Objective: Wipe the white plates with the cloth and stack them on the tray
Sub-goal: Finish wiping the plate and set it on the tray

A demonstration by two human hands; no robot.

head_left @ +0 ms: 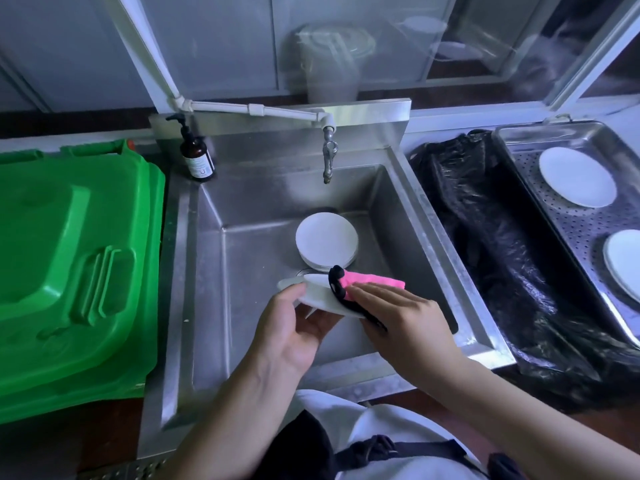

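Mid-wipe above the sink [207,258], lower centre of frame: left hand [294,327] gripping a white plate [317,294] by its near edge, right hand [405,320] pressing a pink cloth [367,282] onto it with fingers fairly flat. More plates stacked [326,242] in the basin at centre, two already lying on the tray [571,233] at right. Next, probably: finishing the wipe, then carrying this plate right, over the black bag [485,237], to the tray.

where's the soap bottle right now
In the head view, the brown pump bottle stands upright on the sink's back-left corner ledge, between the green bin lid and the tap.
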